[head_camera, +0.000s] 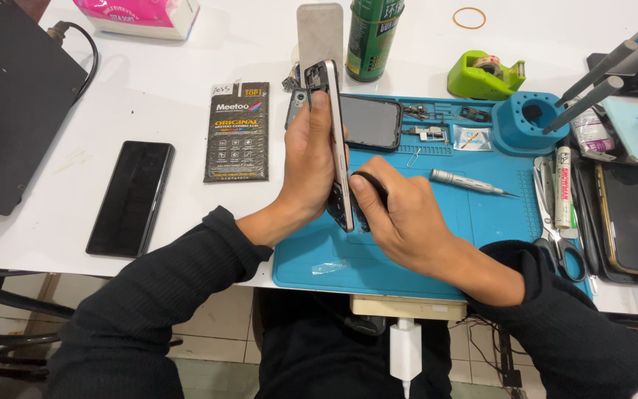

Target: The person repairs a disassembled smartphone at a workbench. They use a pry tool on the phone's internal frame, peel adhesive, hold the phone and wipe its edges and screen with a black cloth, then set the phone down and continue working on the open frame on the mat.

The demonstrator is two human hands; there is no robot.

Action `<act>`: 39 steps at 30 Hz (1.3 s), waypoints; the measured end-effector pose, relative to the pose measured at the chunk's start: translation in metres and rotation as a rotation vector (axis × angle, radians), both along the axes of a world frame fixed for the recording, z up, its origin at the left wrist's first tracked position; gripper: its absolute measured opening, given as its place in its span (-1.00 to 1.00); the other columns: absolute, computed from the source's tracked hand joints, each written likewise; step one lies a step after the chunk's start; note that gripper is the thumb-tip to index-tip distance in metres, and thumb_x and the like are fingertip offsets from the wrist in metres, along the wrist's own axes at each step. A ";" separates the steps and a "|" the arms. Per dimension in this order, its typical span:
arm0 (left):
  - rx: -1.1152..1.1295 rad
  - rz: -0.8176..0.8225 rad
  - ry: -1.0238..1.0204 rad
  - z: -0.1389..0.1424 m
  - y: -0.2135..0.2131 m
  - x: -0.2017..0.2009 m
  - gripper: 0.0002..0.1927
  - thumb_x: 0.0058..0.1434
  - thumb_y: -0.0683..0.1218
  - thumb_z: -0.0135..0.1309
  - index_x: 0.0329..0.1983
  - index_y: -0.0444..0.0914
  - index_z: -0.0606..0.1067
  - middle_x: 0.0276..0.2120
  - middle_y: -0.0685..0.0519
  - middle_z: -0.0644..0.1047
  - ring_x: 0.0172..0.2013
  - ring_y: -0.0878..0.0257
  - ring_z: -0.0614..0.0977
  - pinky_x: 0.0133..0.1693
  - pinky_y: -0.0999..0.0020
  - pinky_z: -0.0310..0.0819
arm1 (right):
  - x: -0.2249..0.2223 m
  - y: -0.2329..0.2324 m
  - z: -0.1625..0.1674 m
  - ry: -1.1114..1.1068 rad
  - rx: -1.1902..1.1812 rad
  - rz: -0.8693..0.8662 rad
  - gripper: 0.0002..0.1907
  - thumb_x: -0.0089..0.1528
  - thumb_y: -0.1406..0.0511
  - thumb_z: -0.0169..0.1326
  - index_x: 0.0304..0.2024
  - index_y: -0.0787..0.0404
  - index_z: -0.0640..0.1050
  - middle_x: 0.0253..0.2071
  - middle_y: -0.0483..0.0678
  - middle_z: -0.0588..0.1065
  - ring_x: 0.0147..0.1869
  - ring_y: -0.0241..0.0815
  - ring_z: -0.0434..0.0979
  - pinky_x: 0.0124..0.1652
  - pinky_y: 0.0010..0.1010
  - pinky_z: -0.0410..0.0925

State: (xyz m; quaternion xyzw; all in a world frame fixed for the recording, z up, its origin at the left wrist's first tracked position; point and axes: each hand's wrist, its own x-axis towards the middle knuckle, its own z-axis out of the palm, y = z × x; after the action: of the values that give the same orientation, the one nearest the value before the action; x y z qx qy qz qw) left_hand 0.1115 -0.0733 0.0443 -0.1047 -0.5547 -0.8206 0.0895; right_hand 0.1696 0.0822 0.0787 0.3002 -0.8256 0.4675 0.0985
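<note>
My left hand (pixel 306 166) grips an opened phone body (pixel 336 140) held on edge above the blue work mat (pixel 474 222), its inside facing right. My right hand (pixel 400 214) presses a small black tool (pixel 369 185) against the phone's lower edge. Both forearms wear black sleeves. What the tool's tip touches is hidden by the phone and my fingers.
On the mat lie a dark phone screen (pixel 369 122), a silver screwdriver (pixel 470 182), small parts and scissors (pixel 555 229). A black phone (pixel 131 198) and a dark parts packet (pixel 238 133) lie left. A green can (pixel 373 37), tape dispenser (pixel 485 74) and blue tool holder (pixel 529 118) stand behind.
</note>
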 end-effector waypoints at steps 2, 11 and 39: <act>0.004 -0.004 0.001 0.000 0.001 0.000 -0.50 0.45 0.32 -0.17 -0.29 -0.17 0.38 -0.52 0.22 0.33 -0.55 0.48 0.32 -0.53 0.52 0.22 | 0.000 0.000 0.000 -0.005 0.002 -0.004 -0.83 0.43 0.31 -0.03 -0.23 0.28 0.44 -0.65 0.05 0.37 -0.66 -0.01 0.36 -0.58 -0.29 0.20; 0.010 0.028 0.012 0.004 -0.001 -0.004 -0.52 0.49 0.29 -0.18 -0.27 -0.18 0.39 -0.49 0.23 0.34 -0.51 0.49 0.32 -0.49 0.53 0.21 | 0.002 0.000 -0.003 -0.007 -0.003 0.028 -0.86 0.43 0.33 -0.05 -0.21 0.28 0.43 -0.64 -0.02 0.44 -0.67 -0.08 0.43 -0.60 -0.32 0.21; -0.035 0.048 0.025 0.006 -0.006 -0.007 -0.46 0.45 0.34 -0.19 -0.34 -0.18 0.38 -0.54 0.23 0.32 -0.58 0.49 0.30 -0.56 0.52 0.18 | 0.006 -0.002 -0.022 -0.038 0.026 0.072 -0.85 0.41 0.34 -0.02 -0.24 0.30 0.38 -0.66 0.03 0.38 -0.68 -0.04 0.38 -0.61 -0.26 0.19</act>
State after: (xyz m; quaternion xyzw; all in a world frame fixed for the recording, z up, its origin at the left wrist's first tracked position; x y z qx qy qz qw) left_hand 0.1049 -0.0790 0.0507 -0.1029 -0.5701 -0.8071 0.1144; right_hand 0.1751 0.0802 0.0565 0.3221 -0.8219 0.4657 0.0617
